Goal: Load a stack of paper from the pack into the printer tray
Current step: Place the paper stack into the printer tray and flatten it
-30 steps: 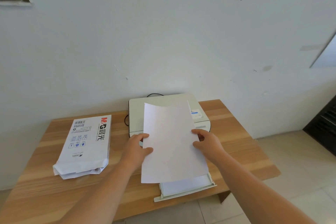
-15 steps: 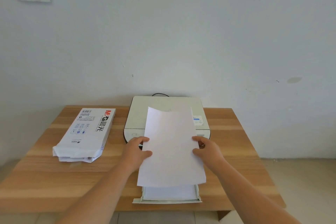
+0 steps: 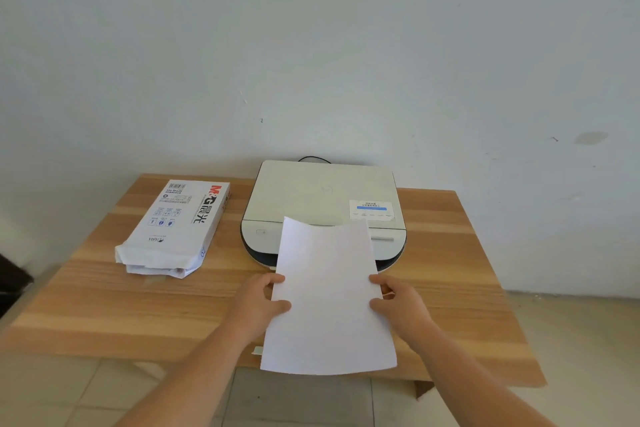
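Observation:
I hold a white stack of paper point(image 3: 327, 298) flat over the front of the white printer point(image 3: 322, 198). My left hand point(image 3: 259, 302) grips its left edge and my right hand point(image 3: 398, 302) grips its right edge, thumbs on top. The sheets cover the pulled-out printer tray; only a small corner of the tray point(image 3: 257, 350) shows at the lower left of the stack. The opened paper pack point(image 3: 175, 229), white with red and black print, lies on the wooden table point(image 3: 104, 302) to the left of the printer.
The table stands against a pale wall. A black cable point(image 3: 313, 159) loops behind the printer. Tiled floor point(image 3: 571, 340) lies in front and to the right. A dark object point(image 3: 10, 281) sits at the far left edge.
The stack has come lower and nearer to me, and it now hides almost all of the tray. The view has tilted down, and both hands keep their grip.

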A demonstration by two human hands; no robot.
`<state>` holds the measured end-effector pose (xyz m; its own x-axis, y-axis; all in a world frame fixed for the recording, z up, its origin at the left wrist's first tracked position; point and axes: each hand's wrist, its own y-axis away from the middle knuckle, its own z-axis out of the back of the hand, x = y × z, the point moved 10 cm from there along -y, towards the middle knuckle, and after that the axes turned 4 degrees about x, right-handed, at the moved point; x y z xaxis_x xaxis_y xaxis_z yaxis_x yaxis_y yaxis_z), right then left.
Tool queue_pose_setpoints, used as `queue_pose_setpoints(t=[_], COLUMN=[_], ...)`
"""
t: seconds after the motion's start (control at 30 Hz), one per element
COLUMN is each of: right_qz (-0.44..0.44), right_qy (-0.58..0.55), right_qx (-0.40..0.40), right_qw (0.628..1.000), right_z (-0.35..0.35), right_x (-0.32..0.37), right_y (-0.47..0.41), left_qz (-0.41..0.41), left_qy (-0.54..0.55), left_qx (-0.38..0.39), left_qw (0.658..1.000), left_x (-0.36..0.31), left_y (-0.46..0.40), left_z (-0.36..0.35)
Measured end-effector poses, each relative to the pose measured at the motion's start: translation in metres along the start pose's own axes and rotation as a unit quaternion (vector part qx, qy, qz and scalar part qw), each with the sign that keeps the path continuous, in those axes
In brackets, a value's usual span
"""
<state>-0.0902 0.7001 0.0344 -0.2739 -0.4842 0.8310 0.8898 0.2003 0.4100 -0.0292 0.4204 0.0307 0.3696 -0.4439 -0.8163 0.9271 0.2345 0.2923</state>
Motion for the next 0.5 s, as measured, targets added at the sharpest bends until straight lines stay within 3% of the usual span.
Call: queue_pose_setpoints(t=[0.5], right_qz=[-0.039], right_qy=[0.036], right_qx=[0.027], right_qw=[0.998], right_z=[-0.037], right_x=[-0.035], right_y=[0.017], left_qz=[0.039], left_qy=[0.001], left_qx=[0.057], left_qw=[0.998], left_x=[0.054], left_y=[0.016], left_z=[-0.012])
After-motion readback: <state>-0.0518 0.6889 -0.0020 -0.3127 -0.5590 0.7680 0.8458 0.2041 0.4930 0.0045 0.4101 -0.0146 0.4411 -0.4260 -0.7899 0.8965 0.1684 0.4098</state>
